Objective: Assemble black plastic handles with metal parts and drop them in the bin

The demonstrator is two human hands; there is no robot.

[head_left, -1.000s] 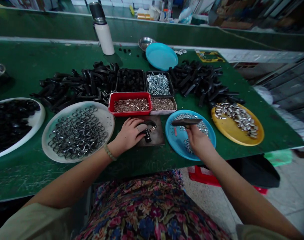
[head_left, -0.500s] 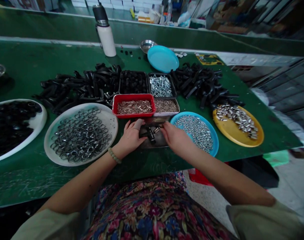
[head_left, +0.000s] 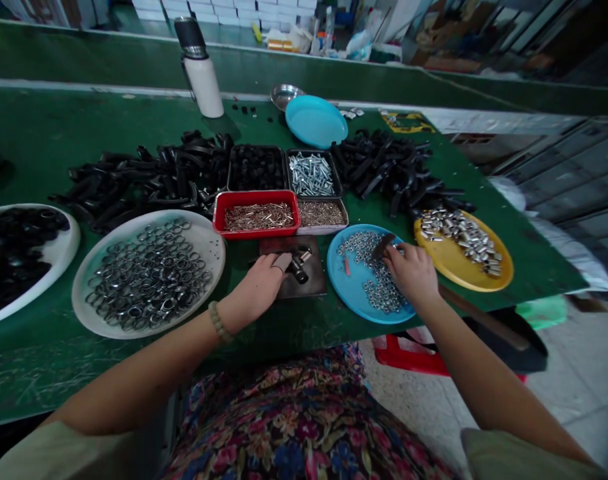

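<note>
A long green counter [head_left: 44, 133] carries everything here. On it, two loose heaps of black plastic parts lie at the back, one to the left [head_left: 144, 177] and one to the right [head_left: 389, 170]. Nearer the person sits a wide white round plate [head_left: 211, 243] piled with silver metal rings, and at the right a yellow round plate [head_left: 449, 263] bears short silver cylinders. Between them, near the counter's front edge, lies a blue round plate [head_left: 349, 287] scattered with small silver nuts. Just behind it stands a red rectangular tray [head_left: 257, 195] of thin metal pins. In front of the red tray, between the white plate and the blue plate, lies a dark square pad [head_left: 304, 287]. The left hand [head_left: 259, 283] rests on this pad, its fingers curled down over one end of a small black fitting [head_left: 298, 267] with a silver bolt, and it holds that black fitting against the pad. The right hand [head_left: 413, 273] hovers over the far side of the blue plate, well apart from the left hand. Its fingers are closed in a pinch on a dark flat strip [head_left: 383, 245], which sticks out to the left above the nuts.
</note>
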